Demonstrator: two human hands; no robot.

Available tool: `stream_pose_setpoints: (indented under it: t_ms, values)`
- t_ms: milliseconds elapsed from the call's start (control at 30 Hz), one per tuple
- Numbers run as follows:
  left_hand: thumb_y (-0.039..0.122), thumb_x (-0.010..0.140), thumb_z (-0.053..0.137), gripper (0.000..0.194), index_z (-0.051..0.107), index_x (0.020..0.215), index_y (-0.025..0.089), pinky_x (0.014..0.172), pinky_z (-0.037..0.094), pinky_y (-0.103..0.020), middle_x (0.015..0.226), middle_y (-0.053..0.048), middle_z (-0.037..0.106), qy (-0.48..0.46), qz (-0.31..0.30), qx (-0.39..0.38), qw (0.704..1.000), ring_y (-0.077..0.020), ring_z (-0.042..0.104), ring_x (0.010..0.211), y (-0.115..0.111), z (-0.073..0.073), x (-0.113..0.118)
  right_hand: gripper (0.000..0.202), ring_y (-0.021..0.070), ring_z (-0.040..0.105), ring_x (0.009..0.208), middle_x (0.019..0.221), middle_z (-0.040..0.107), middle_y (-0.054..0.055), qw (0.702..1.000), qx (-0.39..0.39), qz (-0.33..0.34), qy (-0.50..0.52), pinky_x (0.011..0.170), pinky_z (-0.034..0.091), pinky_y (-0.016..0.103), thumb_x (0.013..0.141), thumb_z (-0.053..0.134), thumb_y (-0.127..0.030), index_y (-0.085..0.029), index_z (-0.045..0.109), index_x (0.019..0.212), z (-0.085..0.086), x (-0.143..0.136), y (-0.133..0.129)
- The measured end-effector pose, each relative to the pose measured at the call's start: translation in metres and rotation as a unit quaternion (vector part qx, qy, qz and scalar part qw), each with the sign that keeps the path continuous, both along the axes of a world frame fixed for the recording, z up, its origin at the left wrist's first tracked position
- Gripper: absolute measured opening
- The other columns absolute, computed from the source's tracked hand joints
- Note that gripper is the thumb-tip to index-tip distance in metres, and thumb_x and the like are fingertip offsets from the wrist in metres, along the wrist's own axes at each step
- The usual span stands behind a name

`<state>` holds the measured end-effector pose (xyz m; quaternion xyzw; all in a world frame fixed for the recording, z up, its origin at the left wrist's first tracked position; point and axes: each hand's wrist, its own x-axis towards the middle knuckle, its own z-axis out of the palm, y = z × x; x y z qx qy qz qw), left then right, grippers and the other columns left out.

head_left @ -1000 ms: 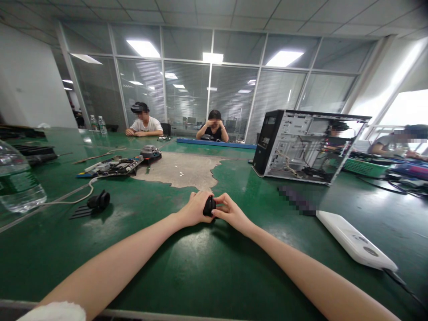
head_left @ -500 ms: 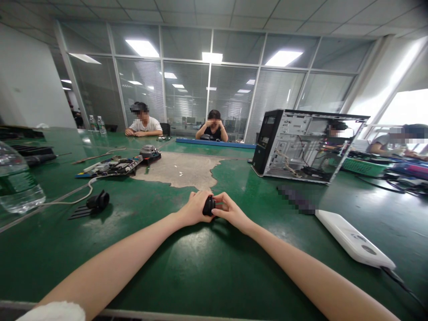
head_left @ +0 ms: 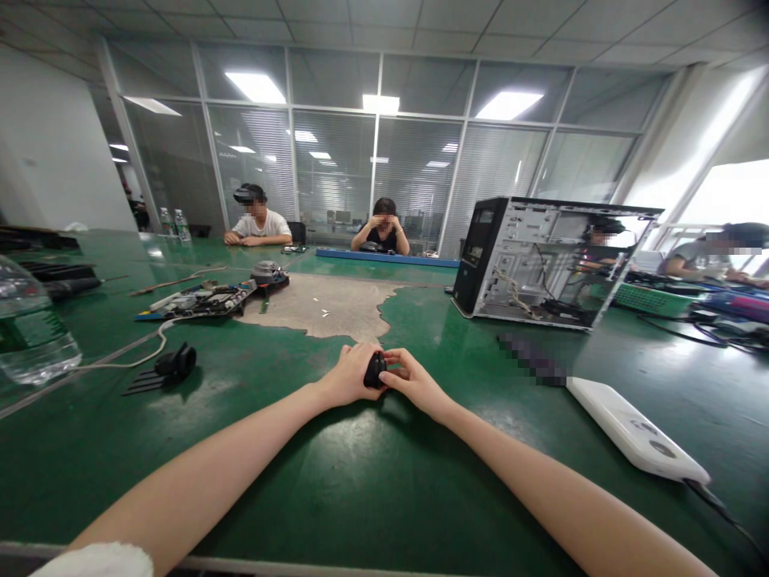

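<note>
Between my two hands, just above the green tabletop, is a small black rounded object (head_left: 374,370); its exact kind is too small to make out. My left hand (head_left: 350,375) wraps round it from the left and far side. From the right, the fingertips and thumb of my right hand (head_left: 410,382) press against its edge. Part of the object is hidden by my fingers. To the left on the table lies a black plastic piece (head_left: 176,362) with a round end and several thin prongs.
An open computer case (head_left: 529,264) stands at the right, with a white power bank (head_left: 638,429) and its cable nearer me. On the left are a circuit board (head_left: 198,302), a white cable and a water bottle (head_left: 36,328). People sit at the table's far side and right.
The black object has turned very slightly between my fingers. Both hands stay in almost the same place.
</note>
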<state>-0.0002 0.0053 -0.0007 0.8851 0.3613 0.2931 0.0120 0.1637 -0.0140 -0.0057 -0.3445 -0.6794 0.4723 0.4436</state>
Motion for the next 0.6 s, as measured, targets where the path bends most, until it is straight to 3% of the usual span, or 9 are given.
stream_pose_setpoints:
  t_ms: [267, 467, 600]
  values:
    - [0.033, 0.054, 0.064, 0.060, 0.037, 0.107, 0.020, 0.079, 0.029, -0.035, 0.101, -0.005, 0.052, 0.004, 0.008, -0.010, 1.000, -0.0242, 0.048, 0.094, 0.0016, -0.0017, -0.0011, 0.033, 0.0154, 0.054, 0.090, 0.095, 0.052, 0.001, 0.999, 0.007, 0.047, 0.023, 0.074, 0.046, 0.029, 0.064, 0.066, -0.025, -0.021, 0.043, 0.088, 0.0034, 0.0024, -0.0016]
    - [0.037, 0.059, 0.061, 0.055, 0.038, 0.105, 0.019, 0.078, 0.029, -0.034, 0.098, -0.004, 0.053, -0.004, 0.004, 0.005, 1.000, -0.0225, 0.049, 0.091, 0.0015, -0.0023, -0.0002, 0.025, 0.0111, 0.056, 0.074, 0.087, 0.052, -0.001, 0.999, -0.001, 0.026, 0.031, 0.067, 0.048, 0.027, 0.069, 0.061, -0.030, -0.021, 0.043, 0.084, 0.0027, -0.0001, -0.0016]
    - [0.036, 0.058, 0.061, 0.055, 0.038, 0.105, 0.019, 0.077, 0.029, -0.034, 0.097, -0.004, 0.053, -0.004, 0.001, 0.006, 1.000, -0.0225, 0.049, 0.091, 0.0010, -0.0014, 0.0002, 0.029, 0.0116, 0.056, 0.075, 0.092, 0.051, 0.000, 1.000, 0.003, 0.008, 0.021, 0.068, 0.048, 0.029, 0.068, 0.061, -0.030, -0.021, 0.044, 0.090, -0.0013, 0.0000, 0.0016]
